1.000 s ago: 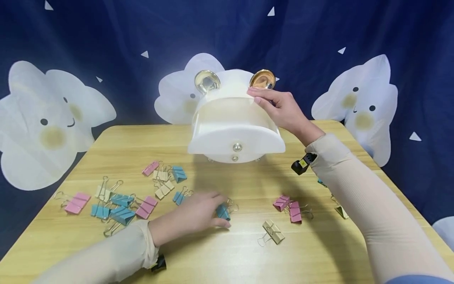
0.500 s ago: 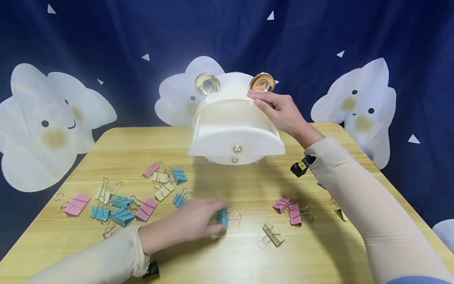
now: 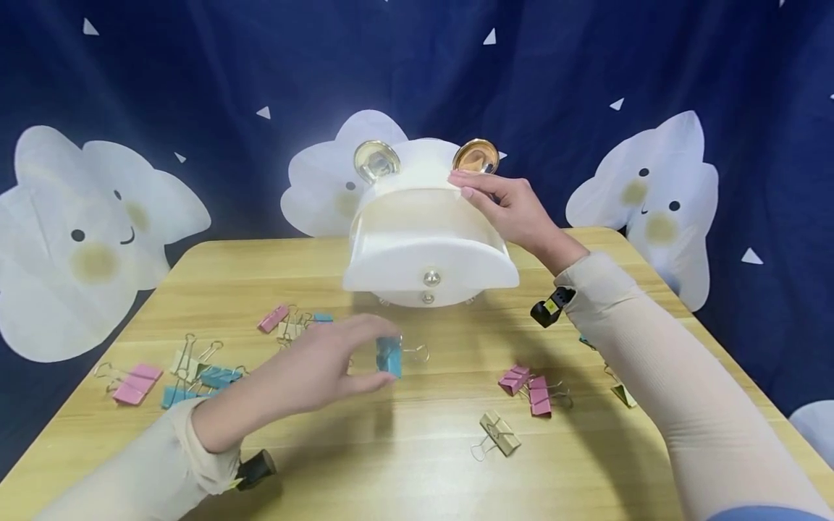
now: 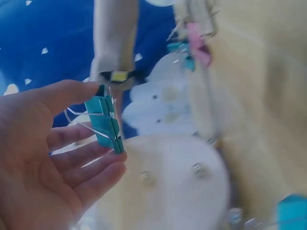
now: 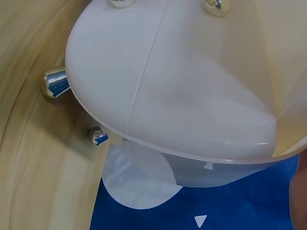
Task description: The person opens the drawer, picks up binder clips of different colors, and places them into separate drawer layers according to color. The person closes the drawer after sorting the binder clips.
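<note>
My left hand [image 3: 313,365] pinches a blue binder clip [image 3: 389,357] between thumb and fingertips, raised over the table. In the left wrist view the clip [image 4: 104,120] sits upright against the fingers, its wire handles pointing to the palm side. A white rounded box [image 3: 430,264] with two gold ear-like discs and gold knobs stands at the middle back, its front gaping at the top. My right hand [image 3: 511,206] grips the upper edge of that opening by the right ear. The right wrist view shows the box's white front [image 5: 192,96] close up, with gold feet below.
Pink, cream and blue binder clips lie in a loose group on the left, including a pink clip [image 3: 137,383]. Right of centre are two pink clips [image 3: 540,396] and a gold-coloured clip [image 3: 499,433]. A dark blue curtain [image 3: 417,65] hangs behind the wooden table [image 3: 417,463].
My left hand has taken hold of the blue binder clip, lifted it off the table and drawn it slightly left. The right hand keeps its place on the box.
</note>
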Motion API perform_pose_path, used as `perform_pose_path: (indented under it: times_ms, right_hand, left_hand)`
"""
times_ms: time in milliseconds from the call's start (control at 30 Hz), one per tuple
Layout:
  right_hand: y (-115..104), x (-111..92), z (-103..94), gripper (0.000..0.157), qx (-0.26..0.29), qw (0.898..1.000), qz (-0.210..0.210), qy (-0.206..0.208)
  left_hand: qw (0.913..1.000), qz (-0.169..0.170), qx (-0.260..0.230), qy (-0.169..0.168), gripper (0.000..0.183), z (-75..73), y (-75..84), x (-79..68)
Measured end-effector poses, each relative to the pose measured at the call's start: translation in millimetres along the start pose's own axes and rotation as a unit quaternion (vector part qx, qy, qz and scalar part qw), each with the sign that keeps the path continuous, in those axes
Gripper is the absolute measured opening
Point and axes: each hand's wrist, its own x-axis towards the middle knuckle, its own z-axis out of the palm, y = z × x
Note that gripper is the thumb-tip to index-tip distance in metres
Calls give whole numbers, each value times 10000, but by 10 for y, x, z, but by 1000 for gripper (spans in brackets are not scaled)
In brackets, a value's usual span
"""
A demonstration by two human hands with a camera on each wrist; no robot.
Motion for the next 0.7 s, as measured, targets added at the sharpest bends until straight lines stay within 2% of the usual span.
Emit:
perform_pose_path:
  times_ms: [100, 167, 267, 367, 500, 633, 700]
  right_hand:
    - [-2, 3, 0, 30, -76, 10000, -31, 2]
    - [67, 17, -3, 29, -242, 9995, -216, 8]
    - [82, 20, -23, 30, -663, 9961, -580, -12]
    - [85, 29, -61, 31, -1245, 9872, -996, -86]
    - [115, 54, -121, 33, -1885, 9670, -1694, -266]
    - [173, 68, -168, 36, -2311, 9373, -2588, -320]
    - [196, 75, -190, 37, -2427, 9258, -2884, -285]
  left_hand:
    - [9998, -70, -140, 138, 47, -177, 10, 14]
    - [9993, -126, -289, 215, 46, -289, 16, 26]
    - [9976, -216, -576, 309, 46, -438, 11, 51]
    - [9959, -241, -753, 437, 46, -558, -14, 104]
    - [9949, -131, -681, 727, 46, -678, -53, 175]
    - [9919, 59, -745, 1025, 46, -766, -65, 241]
    - [9908, 91, -755, 1124, 45, -810, -64, 283]
